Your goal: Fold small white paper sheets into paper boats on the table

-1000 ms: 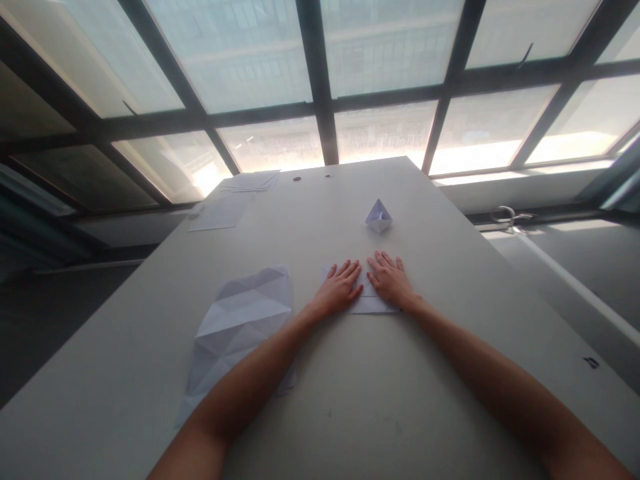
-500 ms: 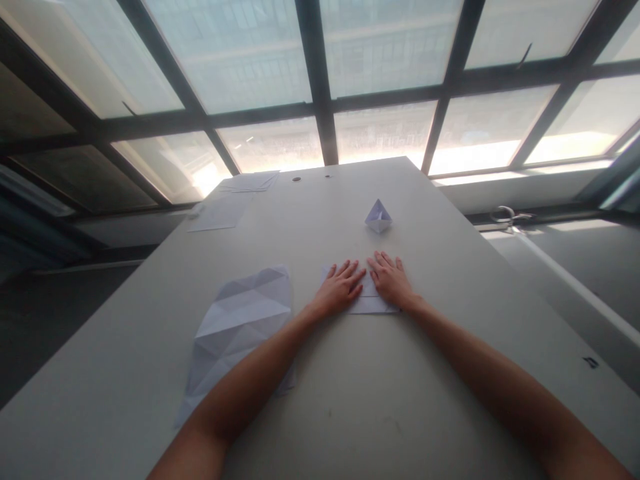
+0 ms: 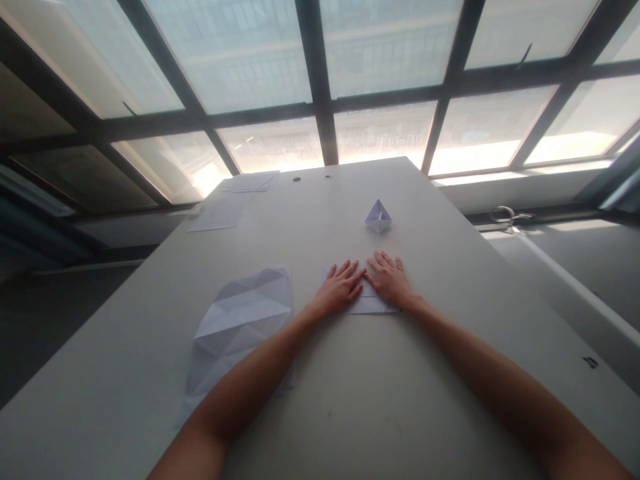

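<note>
A folded sheet of white paper (image 3: 374, 306) lies flat on the white table (image 3: 325, 387), largely covered by my hands. My left hand (image 3: 341, 287) rests palm down on its left part, fingers spread. On its right part lies my right hand (image 3: 391, 280), also palm down with fingers apart. The fingertips of both hands come close together over the middle of the paper. Just beyond them stands a small folded paper boat (image 3: 379, 217). A creased, unfolded paper sheet (image 3: 245, 307) lies to the left, partly hidden under my left forearm.
Several flat white sheets (image 3: 220, 212) lie at the far left of the table. A small dark cable hole (image 3: 297, 179) is near the far edge. Large framed windows (image 3: 380, 47) rise behind. A white pole with a metal ring (image 3: 504, 215) is beyond the right edge.
My right hand's thumb and fingers have shifted slightly left, toward my left hand. The paper and everything else look unmoved.
</note>
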`<state>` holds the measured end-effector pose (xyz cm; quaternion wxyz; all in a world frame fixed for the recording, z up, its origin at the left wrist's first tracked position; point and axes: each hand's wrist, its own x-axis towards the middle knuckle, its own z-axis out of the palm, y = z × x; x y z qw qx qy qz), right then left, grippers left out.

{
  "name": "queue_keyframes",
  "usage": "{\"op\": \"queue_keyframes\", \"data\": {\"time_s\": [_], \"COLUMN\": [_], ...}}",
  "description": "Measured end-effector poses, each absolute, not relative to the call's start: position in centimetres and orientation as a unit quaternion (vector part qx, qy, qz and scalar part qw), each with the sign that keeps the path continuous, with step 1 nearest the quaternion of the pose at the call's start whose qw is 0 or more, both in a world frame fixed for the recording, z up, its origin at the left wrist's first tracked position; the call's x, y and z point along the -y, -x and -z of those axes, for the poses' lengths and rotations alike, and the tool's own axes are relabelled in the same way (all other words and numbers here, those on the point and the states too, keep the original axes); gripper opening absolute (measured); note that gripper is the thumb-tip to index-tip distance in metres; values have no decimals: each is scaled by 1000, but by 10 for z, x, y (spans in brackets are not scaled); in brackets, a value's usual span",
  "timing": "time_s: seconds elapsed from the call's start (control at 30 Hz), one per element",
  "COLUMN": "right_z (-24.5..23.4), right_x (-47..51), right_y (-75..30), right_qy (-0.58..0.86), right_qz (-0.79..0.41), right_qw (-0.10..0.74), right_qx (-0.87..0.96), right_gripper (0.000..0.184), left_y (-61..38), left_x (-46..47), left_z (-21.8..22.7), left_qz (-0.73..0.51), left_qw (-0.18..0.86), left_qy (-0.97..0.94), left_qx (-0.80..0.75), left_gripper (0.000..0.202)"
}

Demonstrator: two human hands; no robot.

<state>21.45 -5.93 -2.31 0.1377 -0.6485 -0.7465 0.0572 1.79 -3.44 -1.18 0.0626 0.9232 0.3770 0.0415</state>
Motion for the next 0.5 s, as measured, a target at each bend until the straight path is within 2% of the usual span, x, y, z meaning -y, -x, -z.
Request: {"op": "queue_keyframes", "data": {"time_s": [0.13,0.5], "right_z": [23,21], "right_x": [59,61], "right_y": [-214,-214], "right_qy": [652,649], "right_qz": [-61,-58], "right_qw": [139,139], "right_qx": [743,745], "right_gripper": [46,47], "left_y": [-17,-18], "left_x": [35,36], "left_z": [10,9], "left_qz": [-42,-40], "left_qw": [64,64], "left_qy": [-924,-923], "left_qx": [-374,-378], "left_gripper": [49,49]}}
